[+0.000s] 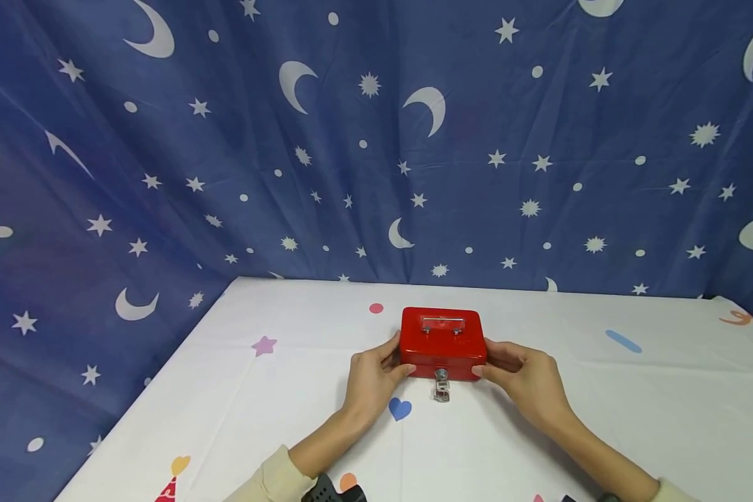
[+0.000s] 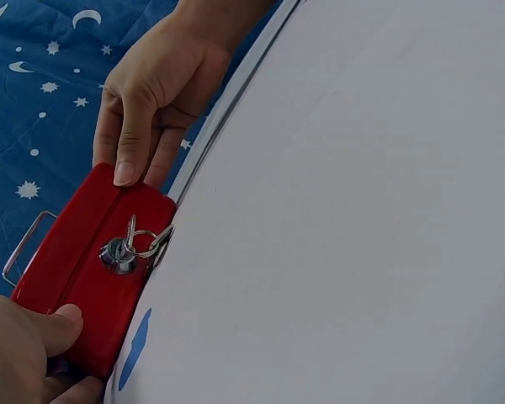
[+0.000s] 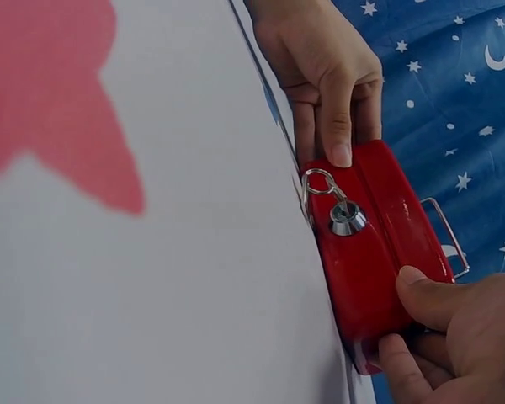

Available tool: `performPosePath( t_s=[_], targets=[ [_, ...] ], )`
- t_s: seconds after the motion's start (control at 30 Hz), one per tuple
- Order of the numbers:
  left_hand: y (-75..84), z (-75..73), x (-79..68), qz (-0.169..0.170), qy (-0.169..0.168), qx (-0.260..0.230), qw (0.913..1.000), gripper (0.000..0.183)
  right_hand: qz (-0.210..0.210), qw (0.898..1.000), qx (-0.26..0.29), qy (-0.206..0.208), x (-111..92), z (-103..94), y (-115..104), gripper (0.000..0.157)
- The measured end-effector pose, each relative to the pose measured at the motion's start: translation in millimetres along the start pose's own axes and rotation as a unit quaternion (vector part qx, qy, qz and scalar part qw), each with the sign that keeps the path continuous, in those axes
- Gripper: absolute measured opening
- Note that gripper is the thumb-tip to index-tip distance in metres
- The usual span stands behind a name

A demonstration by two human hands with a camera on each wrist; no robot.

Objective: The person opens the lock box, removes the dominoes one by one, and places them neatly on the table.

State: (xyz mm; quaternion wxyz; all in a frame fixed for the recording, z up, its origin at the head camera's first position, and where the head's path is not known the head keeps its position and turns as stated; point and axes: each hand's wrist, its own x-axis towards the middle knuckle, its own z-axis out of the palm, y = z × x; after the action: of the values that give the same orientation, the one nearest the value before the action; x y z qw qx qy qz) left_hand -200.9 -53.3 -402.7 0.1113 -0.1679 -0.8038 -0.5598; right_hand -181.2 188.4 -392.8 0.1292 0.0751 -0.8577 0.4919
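Observation:
A red metal cash box (image 1: 443, 341) with its lid down sits on the white tablecloth. A thin silver handle (image 1: 442, 321) stands on top of the lid. In the front lock (image 3: 348, 219) is a key, and a ring with another key (image 2: 151, 244) hangs from it. My left hand (image 1: 371, 380) grips the box's left end, thumb on the front edge and fingers round the side. At the right end my right hand (image 1: 527, 380) holds it the same way. Some of the fingers are hidden behind the box in the head view.
The white table (image 1: 288, 404) carries printed shapes, among them a blue heart (image 1: 399, 408), a purple star (image 1: 264, 346) and a blue bar (image 1: 624, 341). Behind the table and along its left side hangs a blue curtain (image 1: 351, 174) with white moons and stars.

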Motion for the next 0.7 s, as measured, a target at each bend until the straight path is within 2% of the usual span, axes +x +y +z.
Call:
performPosePath(
  t_s=[0.17, 0.47, 0.7],
  targets=[
    [0.0, 0.3, 0.4, -0.003, 0.002, -0.002, 1.0000, 0.062, 0.008, 1.000, 0.005, 0.000, 0.6, -1.2, 0.0, 0.049],
    [0.6, -0.1, 0.6, -0.006, 0.012, 0.002, 0.9999, 0.064, -0.016, 1.000, -0.006, 0.009, 2.0, -2.2, 0.5, 0.052],
    [4.1, -0.5, -1.3, 0.004, 0.018, 0.034, 0.9993, 0.063, -0.032, 0.999, -0.025, 0.024, 2.3, -1.7, 1.2, 0.049]
  ],
)
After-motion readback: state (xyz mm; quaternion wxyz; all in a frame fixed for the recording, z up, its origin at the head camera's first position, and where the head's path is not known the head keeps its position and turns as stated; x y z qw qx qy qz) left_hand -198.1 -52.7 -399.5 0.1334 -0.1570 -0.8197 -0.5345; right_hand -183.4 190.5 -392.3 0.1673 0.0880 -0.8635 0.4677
